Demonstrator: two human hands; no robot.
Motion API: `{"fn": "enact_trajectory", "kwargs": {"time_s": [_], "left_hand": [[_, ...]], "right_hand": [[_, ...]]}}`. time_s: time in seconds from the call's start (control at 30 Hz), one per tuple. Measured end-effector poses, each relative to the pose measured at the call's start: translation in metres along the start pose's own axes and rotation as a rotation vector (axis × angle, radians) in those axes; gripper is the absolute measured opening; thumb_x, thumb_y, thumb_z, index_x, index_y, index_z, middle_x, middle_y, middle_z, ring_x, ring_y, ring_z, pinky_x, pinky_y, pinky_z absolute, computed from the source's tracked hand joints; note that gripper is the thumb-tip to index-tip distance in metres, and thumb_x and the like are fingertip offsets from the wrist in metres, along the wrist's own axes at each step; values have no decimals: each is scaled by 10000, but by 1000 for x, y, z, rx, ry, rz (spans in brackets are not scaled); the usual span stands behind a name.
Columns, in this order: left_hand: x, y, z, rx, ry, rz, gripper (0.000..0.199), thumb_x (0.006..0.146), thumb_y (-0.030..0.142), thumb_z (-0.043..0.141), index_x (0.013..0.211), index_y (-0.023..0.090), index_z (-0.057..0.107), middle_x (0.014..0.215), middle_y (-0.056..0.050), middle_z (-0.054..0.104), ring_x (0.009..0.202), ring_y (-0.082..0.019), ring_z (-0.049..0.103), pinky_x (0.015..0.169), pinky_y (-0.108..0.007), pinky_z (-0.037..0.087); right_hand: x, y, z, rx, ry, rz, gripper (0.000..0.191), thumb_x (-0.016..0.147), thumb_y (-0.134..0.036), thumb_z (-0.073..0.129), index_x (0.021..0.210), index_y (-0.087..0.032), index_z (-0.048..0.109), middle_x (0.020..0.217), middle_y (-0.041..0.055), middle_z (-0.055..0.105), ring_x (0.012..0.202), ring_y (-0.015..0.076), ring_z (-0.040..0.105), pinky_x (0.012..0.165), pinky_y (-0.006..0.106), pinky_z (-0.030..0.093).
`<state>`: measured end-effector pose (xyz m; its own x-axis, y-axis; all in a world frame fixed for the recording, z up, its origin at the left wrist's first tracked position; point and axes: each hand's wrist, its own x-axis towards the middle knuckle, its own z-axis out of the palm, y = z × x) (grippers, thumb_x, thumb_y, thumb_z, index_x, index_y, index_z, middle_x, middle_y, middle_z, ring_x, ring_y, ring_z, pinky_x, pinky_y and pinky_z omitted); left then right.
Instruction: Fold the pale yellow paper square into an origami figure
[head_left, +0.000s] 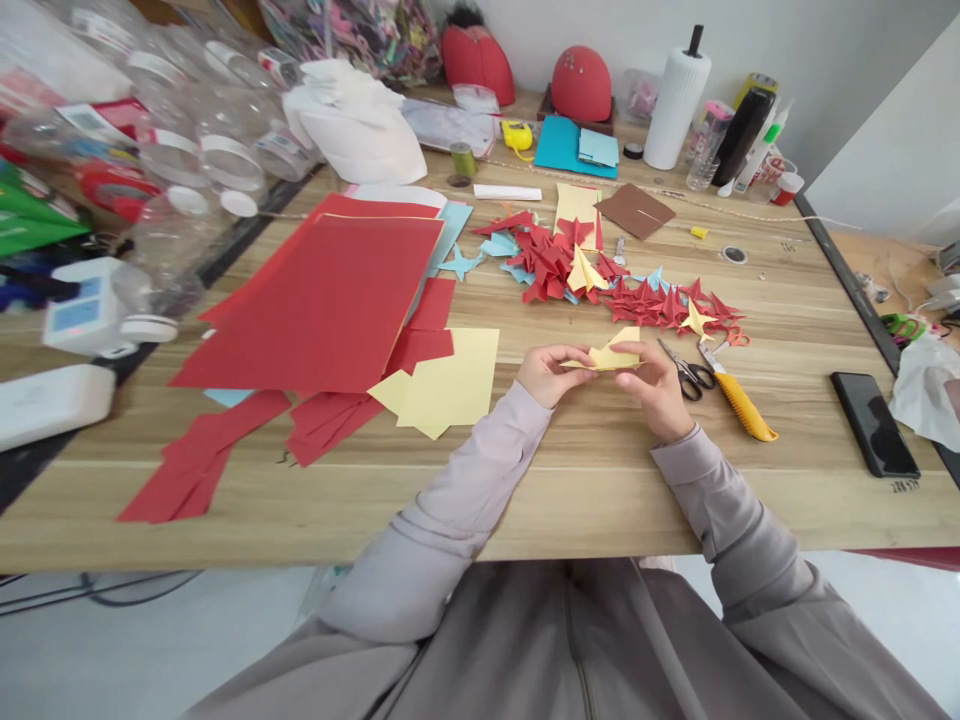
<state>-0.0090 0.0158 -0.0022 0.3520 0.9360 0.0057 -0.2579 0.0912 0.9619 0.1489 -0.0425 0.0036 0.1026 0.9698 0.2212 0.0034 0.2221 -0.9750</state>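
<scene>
A partly folded piece of pale yellow paper [616,350] is held between both hands, low over the wooden table. My left hand [551,374] pinches its left end between thumb and fingers. Fingers of my right hand [657,388] close on its right side, with the thumb at the lower edge. Beyond the hands lie a pile of red paper stars [652,303] and a larger red heap [544,262], with a few yellow and blue ones among them. Black-handled scissors [694,378] and a yellow utility knife [742,405] rest just right of my right hand.
Large red sheets [322,300] and yellow sheets [454,385] lie to the left. A black phone [874,425] is at the right. Plastic bottles [172,150] crowd the far left. A white roll [677,110] and red domes [581,84] stand at the back.
</scene>
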Motion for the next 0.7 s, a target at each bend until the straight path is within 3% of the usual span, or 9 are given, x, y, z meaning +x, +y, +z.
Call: {"fn": "enact_trajectory", "kwargs": {"time_s": [0.1,0.2,0.43,0.7], "left_hand": [[0,1,1,-50,-22,-23,265,411,267,845,579,138,686,809,-58,704,696,-167,653,671,-301,545],[0,1,1,-65,-65,-69,306,422,290,850,628,127,693,710,-46,702,605,-153,648,640,-303,550],[-2,-1,1,36,-108,-105,381,499,391,830,707,100,698,617,-53,689,567,-180,654,620,-340,560],[-4,4,5,15,-99,-144,396,469,380,838,699,98,682,541,-31,657,455,-144,604,490,-292,534]], "right_hand": [[0,-1,4,-89,-19,8,283,618,-395,797,826,-227,703,886,37,684,839,186,636,752,316,526],[1,-3,6,-148,-9,-16,205,663,-385,765,728,-197,715,748,33,706,725,174,644,725,314,523],[2,0,3,-48,18,109,309,608,-374,798,831,-178,710,777,17,716,710,162,646,684,279,526],[2,-3,4,26,-1,153,239,633,-358,781,724,-155,694,676,7,678,587,111,581,581,243,494]]}}
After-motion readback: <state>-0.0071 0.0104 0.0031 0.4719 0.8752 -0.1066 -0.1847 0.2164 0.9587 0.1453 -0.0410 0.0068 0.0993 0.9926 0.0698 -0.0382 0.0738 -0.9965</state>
